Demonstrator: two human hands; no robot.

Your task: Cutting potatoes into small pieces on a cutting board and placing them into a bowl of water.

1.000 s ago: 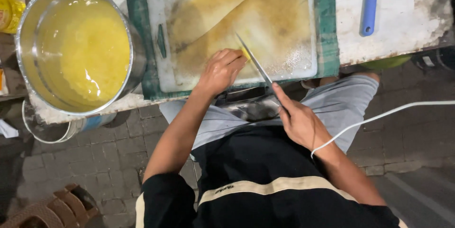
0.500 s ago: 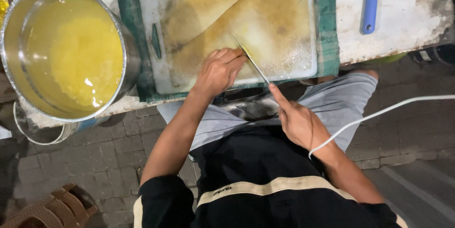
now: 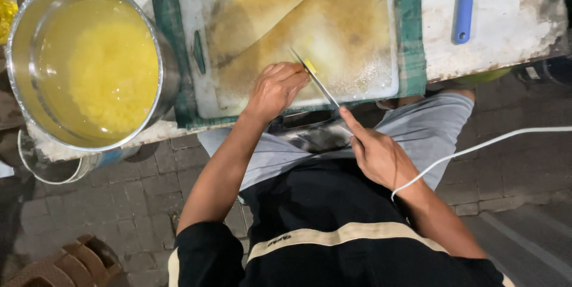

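Note:
A stained white cutting board [image 3: 357, 19] lies on a green cloth [image 3: 411, 25] on the worn table. My left hand [image 3: 275, 89] rests on the board's near edge, its fingers curled over a small yellow piece of food [image 3: 310, 66]. My right hand [image 3: 376, 154] is below the table edge and grips a long knife [image 3: 314, 77], index finger along its spine. The blade slants up-left onto the board and meets the yellow piece beside my left fingertips.
A large steel pot [image 3: 89, 63] of yellow liquid with chopped yellow bits stands left of the board. A blue-handled tool [image 3: 463, 7] lies on the table at the right. A white cable [image 3: 476, 147] crosses my right wrist. A metal tray [image 3: 310, 135] sits on my lap.
The view has drifted slightly, so the pot and board sit a little differently in frame. The blade's angle over the yellow piece has changed a little. Both hands stay in place.

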